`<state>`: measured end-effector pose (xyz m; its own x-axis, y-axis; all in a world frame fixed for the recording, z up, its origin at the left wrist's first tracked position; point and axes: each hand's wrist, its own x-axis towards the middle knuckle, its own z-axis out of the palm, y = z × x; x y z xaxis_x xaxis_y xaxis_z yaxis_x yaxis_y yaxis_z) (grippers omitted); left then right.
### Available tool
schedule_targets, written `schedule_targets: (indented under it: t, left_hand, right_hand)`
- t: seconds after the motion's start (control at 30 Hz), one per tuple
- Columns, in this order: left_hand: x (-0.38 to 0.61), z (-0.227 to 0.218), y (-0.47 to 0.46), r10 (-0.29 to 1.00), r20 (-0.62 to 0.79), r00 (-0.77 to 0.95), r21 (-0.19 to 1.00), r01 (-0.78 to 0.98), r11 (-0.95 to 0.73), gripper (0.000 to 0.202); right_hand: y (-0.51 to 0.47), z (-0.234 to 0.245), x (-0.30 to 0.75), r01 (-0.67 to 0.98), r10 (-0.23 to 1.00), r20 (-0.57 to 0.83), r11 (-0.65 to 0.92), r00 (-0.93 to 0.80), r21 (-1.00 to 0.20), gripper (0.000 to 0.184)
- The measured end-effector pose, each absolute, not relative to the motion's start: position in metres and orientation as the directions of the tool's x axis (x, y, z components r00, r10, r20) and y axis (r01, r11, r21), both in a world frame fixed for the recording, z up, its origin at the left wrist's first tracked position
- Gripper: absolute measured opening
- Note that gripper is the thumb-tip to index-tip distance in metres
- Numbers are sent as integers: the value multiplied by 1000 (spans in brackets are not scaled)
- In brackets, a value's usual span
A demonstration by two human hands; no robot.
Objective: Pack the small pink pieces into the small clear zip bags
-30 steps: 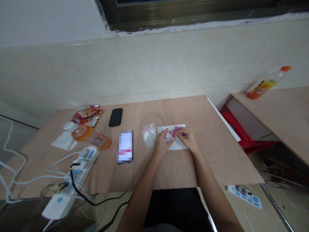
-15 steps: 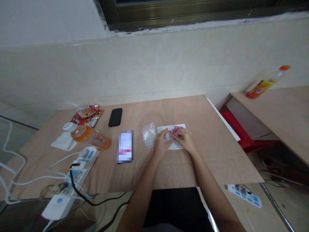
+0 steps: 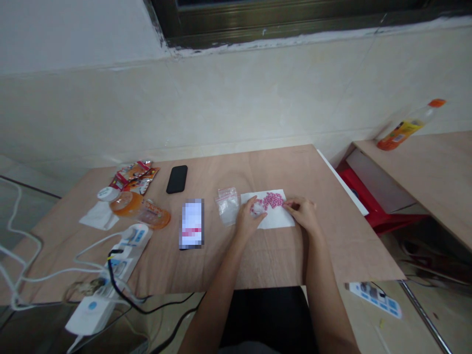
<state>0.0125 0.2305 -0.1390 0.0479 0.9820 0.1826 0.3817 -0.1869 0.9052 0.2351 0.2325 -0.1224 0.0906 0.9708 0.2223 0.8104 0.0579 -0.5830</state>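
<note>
Many small round pink beads [image 3: 273,200] lie in a loose patch on a sheet of white paper [image 3: 278,221]. My left hand [image 3: 248,219] rests at the paper's left side, its thumb and fingers curved around a small clear plastic bag [image 3: 258,208] with some pink beads in it. At the patch's right edge is my right hand [image 3: 303,212], thumb and forefinger pinched together. Whatever sits between those fingertips is too small to make out. Clear zip bags [image 3: 227,206] lie flat just left of the paper.
A lit phone [image 3: 191,223] and a black phone [image 3: 177,179] lie to the left. Beyond them are an orange drink bottle [image 3: 138,208] on its side, snack packets [image 3: 136,176] and a power strip [image 3: 125,255] with cables. Another bottle [image 3: 401,132] stands on the right-hand table [image 3: 424,172].
My right hand has moved right, from over the beads to their right edge, uncovering more of the patch. My left hand stays at the small bag.
</note>
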Motion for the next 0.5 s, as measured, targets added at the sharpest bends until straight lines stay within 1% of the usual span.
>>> schedule_targets:
  t: [0.3, 0.5]
  left_hand:
    - [13, -138, 230, 983, 180, 47, 907, 378, -184, 67]
    - [13, -137, 230, 981, 184, 55, 905, 379, -191, 66]
  right_hand:
    - [232, -123, 236, 790, 971, 214, 49, 105, -611, 32]
    - [233, -125, 236, 810, 973, 211, 46, 97, -584, 29]
